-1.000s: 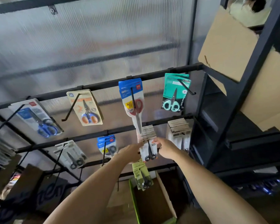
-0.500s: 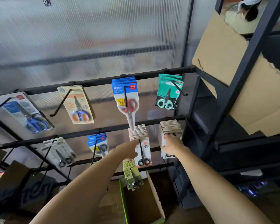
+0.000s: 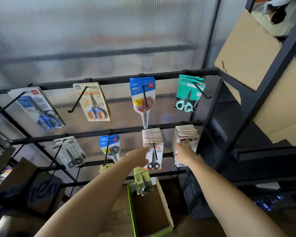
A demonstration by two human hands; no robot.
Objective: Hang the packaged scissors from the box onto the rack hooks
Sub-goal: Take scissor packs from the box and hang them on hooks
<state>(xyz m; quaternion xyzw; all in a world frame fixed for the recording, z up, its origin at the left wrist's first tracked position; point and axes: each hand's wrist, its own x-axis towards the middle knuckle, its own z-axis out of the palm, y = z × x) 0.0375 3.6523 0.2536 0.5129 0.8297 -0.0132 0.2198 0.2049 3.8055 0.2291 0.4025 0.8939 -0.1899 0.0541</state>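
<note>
A ribbed translucent wall panel [image 3: 96, 40] stands behind; flattened brown cardboard [image 3: 249, 53] leans on black shelving [image 3: 270, 69] at right.

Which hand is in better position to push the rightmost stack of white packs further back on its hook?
The right hand, probably. It already rests on the front of the rightmost stack. The left hand is at the neighbouring stack and would have to cross over.

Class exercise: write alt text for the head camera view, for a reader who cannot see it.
Two bare arms reach to a black rack of packaged scissors: the left hand touches a full stack of white packs on a middle-row hook, and the right hand presses the neighbouring stack. An open cardboard box sits on the floor below.
</note>
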